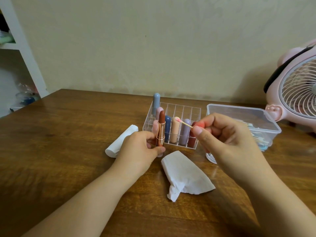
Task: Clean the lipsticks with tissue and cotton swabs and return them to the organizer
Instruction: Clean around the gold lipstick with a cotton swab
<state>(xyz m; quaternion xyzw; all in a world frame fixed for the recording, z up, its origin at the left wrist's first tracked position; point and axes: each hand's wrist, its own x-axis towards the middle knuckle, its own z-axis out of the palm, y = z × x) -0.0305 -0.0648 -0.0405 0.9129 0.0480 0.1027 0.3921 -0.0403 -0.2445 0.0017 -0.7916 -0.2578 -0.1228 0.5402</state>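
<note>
Your left hand (136, 147): fingers clamped on upright uncapped lipstick (161, 130). Your right hand (220, 134): fingers pinching stained cotton swab (183, 122).

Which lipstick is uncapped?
The rose-gold lipstick gripped upright in the left hand, brown bullet exposed. The ones in the organizer all wear caps.

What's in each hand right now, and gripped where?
Left hand grips the open lipstick by its lower tube, bullet up. Right hand pinches the cotton swab at its right stick end, stained tip free.
</note>
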